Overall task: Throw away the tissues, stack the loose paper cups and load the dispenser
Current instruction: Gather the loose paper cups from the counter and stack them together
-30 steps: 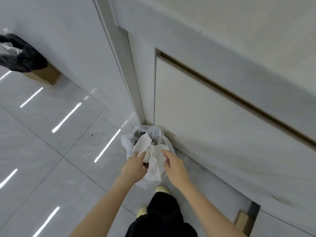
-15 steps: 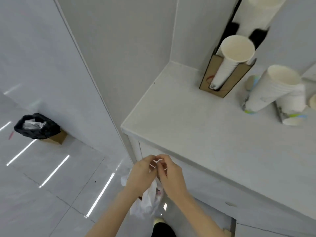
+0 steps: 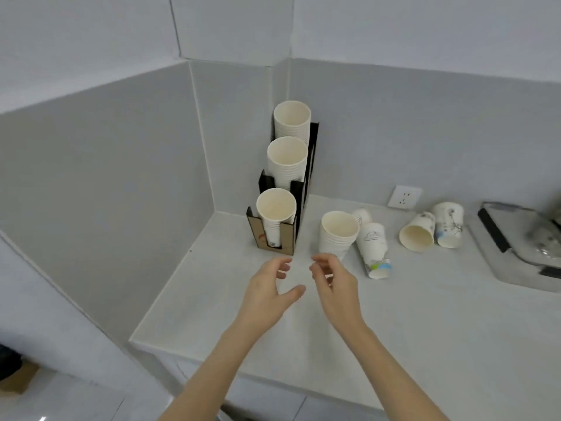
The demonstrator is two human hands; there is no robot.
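Observation:
A black stepped cup dispenser stands in the counter's back corner with three slots, each holding a stack of white paper cups. To its right an upright stack of cups stands on the counter, with loose cups lying on their sides beside it. Two more loose cups lie further right. My left hand and my right hand hover over the counter in front of the dispenser, both empty with fingers apart. No tissues are in view.
The white counter ends at a front edge near me and meets grey walls at the left and back. A wall socket sits behind the cups. A metal tray with dark items lies at the right edge.
My view has lifted from the white bin bag on the floor to the counter. Both hands have left the bag, risen over the counter and opened, holding nothing.

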